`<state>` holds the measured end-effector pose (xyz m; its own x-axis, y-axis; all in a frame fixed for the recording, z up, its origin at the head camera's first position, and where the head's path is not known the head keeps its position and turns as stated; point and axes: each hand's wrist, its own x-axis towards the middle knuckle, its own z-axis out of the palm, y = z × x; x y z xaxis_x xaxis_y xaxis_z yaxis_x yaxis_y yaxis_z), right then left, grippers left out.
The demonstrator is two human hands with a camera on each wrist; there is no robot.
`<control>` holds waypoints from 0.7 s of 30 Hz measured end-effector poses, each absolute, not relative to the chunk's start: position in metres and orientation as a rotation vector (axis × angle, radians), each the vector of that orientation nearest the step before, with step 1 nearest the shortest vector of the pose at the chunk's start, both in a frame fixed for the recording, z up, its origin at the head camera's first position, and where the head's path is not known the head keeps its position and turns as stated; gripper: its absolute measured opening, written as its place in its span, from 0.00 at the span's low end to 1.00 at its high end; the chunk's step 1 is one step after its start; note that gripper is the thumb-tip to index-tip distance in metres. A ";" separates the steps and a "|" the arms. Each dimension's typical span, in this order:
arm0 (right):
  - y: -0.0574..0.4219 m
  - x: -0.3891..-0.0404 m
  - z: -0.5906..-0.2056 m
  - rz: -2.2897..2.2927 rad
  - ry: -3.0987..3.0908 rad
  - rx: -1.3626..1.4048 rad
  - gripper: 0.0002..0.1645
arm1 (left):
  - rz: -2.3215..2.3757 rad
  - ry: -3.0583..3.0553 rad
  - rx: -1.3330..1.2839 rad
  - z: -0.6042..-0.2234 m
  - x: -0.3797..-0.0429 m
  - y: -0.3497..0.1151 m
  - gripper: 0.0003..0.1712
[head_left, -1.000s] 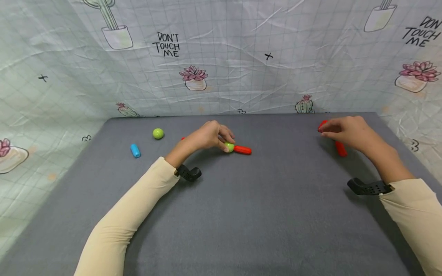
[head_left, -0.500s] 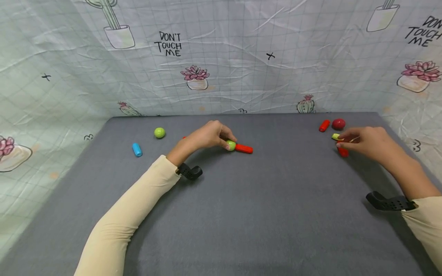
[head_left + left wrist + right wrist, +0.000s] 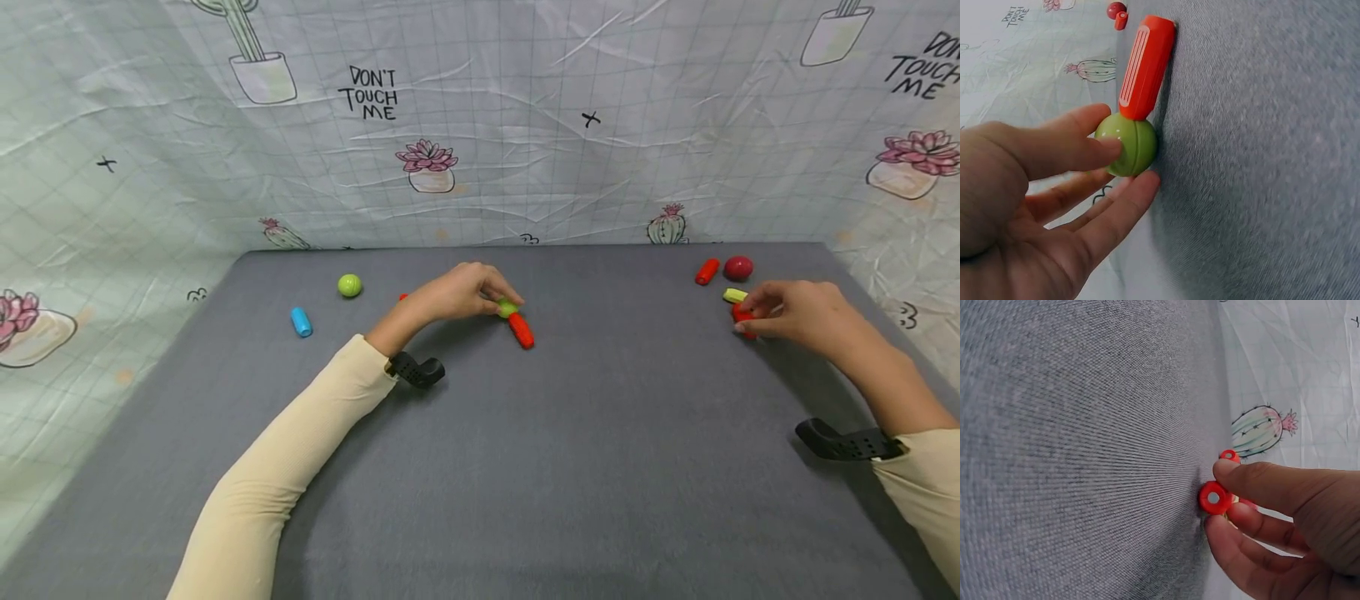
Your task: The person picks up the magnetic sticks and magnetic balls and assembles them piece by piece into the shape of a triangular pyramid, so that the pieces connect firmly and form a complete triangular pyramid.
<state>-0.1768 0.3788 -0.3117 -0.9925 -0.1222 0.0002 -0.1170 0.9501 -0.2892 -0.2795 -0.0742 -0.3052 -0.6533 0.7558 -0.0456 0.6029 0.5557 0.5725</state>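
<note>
Near the table's middle, my left hand pinches a green ball between thumb and fingers. A red ridged rod joins end-on to that ball and points toward the front right in the head view. At the right, my right hand pinches another red rod, whose round end shows a grey metal disc. Just behind it lies a yellow-green rod. Farther back are a shorter red rod and a dark red ball.
On the left of the grey table lie a blue rod and a second green ball. A red piece peeks out behind the left forearm. A printed curtain hangs along the back.
My right hand has moved right and toward me, off the shorter red rod, and now pinches the nearer one. At my left hand the joined rod has swung from pointing right to pointing front right.
</note>
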 end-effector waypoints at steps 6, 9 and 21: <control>0.381 -0.178 -0.311 -0.507 3.069 -0.159 0.21 | 0.924 2.411 0.982 -0.309 -0.282 -0.074 0.17; 0.381 -0.179 -0.311 -0.521 3.051 -0.163 0.22 | 0.988 2.424 0.942 -0.309 -0.286 -0.072 0.19; 0.383 -0.181 -0.312 -0.533 3.024 -0.076 0.21 | 1.063 2.407 0.859 -0.310 -0.295 -0.054 0.18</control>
